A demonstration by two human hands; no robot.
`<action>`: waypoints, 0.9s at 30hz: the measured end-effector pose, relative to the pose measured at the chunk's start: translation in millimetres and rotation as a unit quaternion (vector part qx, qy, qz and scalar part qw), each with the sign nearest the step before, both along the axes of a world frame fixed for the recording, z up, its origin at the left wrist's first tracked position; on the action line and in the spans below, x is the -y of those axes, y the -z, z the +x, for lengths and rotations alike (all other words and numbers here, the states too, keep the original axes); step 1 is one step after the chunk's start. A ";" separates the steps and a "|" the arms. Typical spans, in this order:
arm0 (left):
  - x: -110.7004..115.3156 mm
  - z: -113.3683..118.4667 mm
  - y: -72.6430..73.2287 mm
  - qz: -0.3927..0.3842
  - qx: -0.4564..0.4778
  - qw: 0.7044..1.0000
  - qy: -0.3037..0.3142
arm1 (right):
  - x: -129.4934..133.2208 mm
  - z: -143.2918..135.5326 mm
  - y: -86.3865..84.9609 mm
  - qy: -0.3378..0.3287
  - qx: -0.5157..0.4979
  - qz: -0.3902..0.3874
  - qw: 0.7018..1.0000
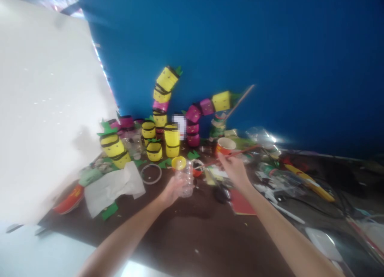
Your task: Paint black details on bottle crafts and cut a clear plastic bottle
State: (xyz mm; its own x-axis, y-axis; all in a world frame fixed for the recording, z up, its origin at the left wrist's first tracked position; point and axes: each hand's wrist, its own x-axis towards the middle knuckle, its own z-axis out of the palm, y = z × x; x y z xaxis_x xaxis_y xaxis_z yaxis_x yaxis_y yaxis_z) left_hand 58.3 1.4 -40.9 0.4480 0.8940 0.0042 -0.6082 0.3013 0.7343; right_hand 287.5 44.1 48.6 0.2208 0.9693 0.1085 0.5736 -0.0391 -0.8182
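Note:
My left hand (173,191) is closed around a clear ribbed plastic bottle (187,181), held upright over the brown table (177,237). In my right hand (234,171) is a thin brush with a long red handle (247,149), gripped near its middle. Its tip points left, close to a small red-rimmed pot (197,172) just right of the bottle; motion blur hides whether they touch. Behind the bottle is a small yellow cup (179,162). A red paper cup (225,146) stands just beyond my right hand.
Yellow pineapple-shaped cups (172,143) and magenta cups (193,135) stand stacked against the blue wall (240,37). White crumpled paper (112,189), a clear ring (151,174) and a red bowl (69,199) lie left. A yellow cutter (310,183), cables and scraps crowd the right.

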 end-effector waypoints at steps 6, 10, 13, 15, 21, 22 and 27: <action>-1.0 -0.7 -0.5 -0.004 0.001 1.000 0.004 | 0.2 4.0 -1.8 0.015 0.019 0.001 1.000; -1.2 -0.9 -1.8 -0.008 -0.003 1.000 0.006 | 0.6 4.8 -1.8 0.017 0.024 -0.001 1.000; -1.5 -0.6 -1.5 -0.009 0.000 1.000 0.003 | 0.2 5.1 -0.9 0.023 0.029 -0.003 0.999; -1.8 -0.5 -0.7 -0.005 0.002 1.000 0.002 | 0.1 5.3 -1.0 0.028 0.033 -0.001 0.999; -1.7 -1.1 1.0 0.010 0.016 1.000 0.007 | -0.8 7.1 -1.8 0.030 0.039 0.013 0.999; -1.5 -1.1 1.2 0.009 0.017 1.000 0.005 | -1.3 7.5 -1.4 0.027 0.041 0.014 0.999; -0.3 -0.8 3.1 -0.013 0.033 0.999 -0.001 | -1.6 7.5 0.6 -0.013 0.051 0.025 0.998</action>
